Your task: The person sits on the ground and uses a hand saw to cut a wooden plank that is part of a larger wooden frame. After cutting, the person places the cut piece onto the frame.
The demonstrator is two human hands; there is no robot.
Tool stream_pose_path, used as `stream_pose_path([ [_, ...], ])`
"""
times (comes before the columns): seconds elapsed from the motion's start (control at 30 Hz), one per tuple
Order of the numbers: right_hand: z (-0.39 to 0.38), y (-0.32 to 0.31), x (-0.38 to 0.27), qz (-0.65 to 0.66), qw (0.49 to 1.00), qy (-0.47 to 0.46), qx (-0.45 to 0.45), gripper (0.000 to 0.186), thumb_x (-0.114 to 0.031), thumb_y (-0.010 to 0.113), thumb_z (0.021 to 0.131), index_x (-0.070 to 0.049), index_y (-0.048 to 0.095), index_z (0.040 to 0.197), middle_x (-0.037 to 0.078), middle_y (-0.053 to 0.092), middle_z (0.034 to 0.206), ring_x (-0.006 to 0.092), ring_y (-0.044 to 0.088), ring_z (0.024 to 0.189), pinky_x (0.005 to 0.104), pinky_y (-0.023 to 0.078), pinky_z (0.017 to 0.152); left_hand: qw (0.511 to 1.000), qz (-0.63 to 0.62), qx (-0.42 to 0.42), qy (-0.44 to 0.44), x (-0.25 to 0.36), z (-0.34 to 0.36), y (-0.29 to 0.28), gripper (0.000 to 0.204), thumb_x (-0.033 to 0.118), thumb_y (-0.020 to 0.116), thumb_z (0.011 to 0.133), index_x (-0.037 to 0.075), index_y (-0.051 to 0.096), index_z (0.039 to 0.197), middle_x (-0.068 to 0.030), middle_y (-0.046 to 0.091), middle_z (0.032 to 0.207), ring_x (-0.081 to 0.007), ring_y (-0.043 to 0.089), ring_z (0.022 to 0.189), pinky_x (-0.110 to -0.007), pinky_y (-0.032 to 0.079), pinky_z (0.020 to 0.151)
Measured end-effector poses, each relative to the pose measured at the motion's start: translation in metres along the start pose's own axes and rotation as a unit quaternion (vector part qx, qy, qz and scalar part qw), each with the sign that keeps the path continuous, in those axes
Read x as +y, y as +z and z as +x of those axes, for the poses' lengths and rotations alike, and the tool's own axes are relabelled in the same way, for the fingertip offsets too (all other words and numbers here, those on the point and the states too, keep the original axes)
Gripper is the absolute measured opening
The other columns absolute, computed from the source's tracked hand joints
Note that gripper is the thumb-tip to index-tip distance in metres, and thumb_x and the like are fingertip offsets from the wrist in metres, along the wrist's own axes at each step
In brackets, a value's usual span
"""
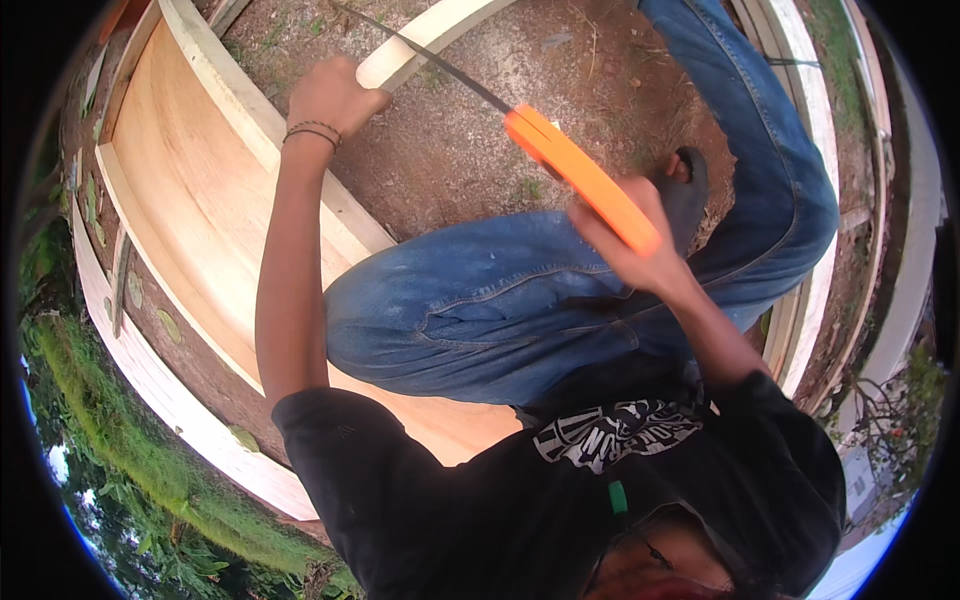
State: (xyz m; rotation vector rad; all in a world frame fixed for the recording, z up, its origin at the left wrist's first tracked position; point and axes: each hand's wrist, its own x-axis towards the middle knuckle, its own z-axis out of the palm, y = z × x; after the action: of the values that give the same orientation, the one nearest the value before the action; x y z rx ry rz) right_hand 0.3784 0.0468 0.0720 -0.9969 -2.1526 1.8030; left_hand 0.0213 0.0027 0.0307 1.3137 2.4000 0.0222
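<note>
A handsaw with an orange handle is in my right hand, its fingers wrapped round the grip. From the handle the thin dark blade runs up and left. It crosses a pale wooden beam close to the beam's near end. My left hand, with a dark cord at the wrist, is closed at that end of the beam, just left of the blade. The thumb shows beside the cut end; the other fingers are mostly hidden.
Under my left arm lies a wooden panel framed with boards; my bent leg in jeans rests over part of it. Gravelly ground lies ahead. Long pale boards curve along the right, and grass grows at lower left.
</note>
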Motion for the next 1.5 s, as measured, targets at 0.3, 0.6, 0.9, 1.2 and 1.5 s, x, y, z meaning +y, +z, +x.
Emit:
stream_pose_path([
  [0.3, -0.039, -0.004, -0.004, -0.005, 0.998, -0.065, 0.004, 0.015, -0.010, 0.068, 0.087, 0.001, 0.062, 0.079, 0.005, 0.053, 0.060, 0.0104, 0.047, 0.053, 0.0337, 0.040, 0.051, 1.000, 0.028, -0.005, -0.002, -0.014, -0.002, -0.009, 0.052, 0.034, 0.077, 0.060, -0.003, 0.074, 0.097, -0.0286, 0.071, 0.104, -0.0412, 0.070, 0.097, -0.046, 0.056, 0.088],
  [0.6, 0.088, 0.043, 0.007, 0.041, 0.997, 0.027, 0.051, 0.019, -0.016, 0.071, 0.089, 0.001, 0.062, 0.091, 0.007, 0.057, 0.066, 0.0160, 0.049, 0.058, 0.0345, 0.043, 0.054, 0.999, 0.036, 0.002, 0.011, 0.008, 0.005, -0.012, 0.042, 0.030, 0.072, 0.067, 0.002, 0.078, 0.098, -0.0229, 0.074, 0.098, -0.0367, 0.074, 0.091, -0.046, 0.059, 0.085],
  [0.9, 0.011, 0.015, 0.003, -0.004, 0.999, 0.027, -0.029, 0.015, -0.011, 0.066, 0.091, 0.002, 0.068, 0.084, 0.004, 0.061, 0.066, 0.0123, 0.053, 0.056, 0.0346, 0.044, 0.056, 0.997, 0.060, 0.045, 0.003, -0.004, -0.012, 0.015, 0.040, 0.029, 0.071, 0.069, 0.001, 0.076, 0.098, -0.0234, 0.074, 0.098, -0.0378, 0.073, 0.092, -0.047, 0.059, 0.085],
  [1.2, -0.052, 0.002, 0.021, -0.011, 1.000, -0.002, 0.011, 0.010, -0.001, 0.063, 0.089, 0.004, 0.068, 0.096, 0.009, 0.058, 0.069, 0.0152, 0.054, 0.060, 0.0333, 0.044, 0.057, 0.999, 0.028, 0.039, -0.001, -0.015, -0.003, -0.001, 0.037, 0.027, 0.071, 0.067, 0.001, 0.077, 0.093, -0.0235, 0.074, 0.091, -0.0371, 0.074, 0.084, -0.049, 0.061, 0.080],
  [1.5, 0.047, 0.034, 0.014, 0.072, 0.997, 0.022, 0.024, 0.030, -0.015, 0.069, 0.092, 0.001, 0.056, 0.070, -0.003, 0.046, 0.055, 0.0040, 0.041, 0.053, 0.0289, 0.035, 0.048, 0.998, 0.040, 0.038, -0.018, 0.011, -0.005, 0.000, 0.033, 0.023, 0.065, 0.075, 0.004, 0.076, 0.100, -0.0208, 0.074, 0.097, -0.0354, 0.074, 0.092, -0.048, 0.060, 0.086],
])
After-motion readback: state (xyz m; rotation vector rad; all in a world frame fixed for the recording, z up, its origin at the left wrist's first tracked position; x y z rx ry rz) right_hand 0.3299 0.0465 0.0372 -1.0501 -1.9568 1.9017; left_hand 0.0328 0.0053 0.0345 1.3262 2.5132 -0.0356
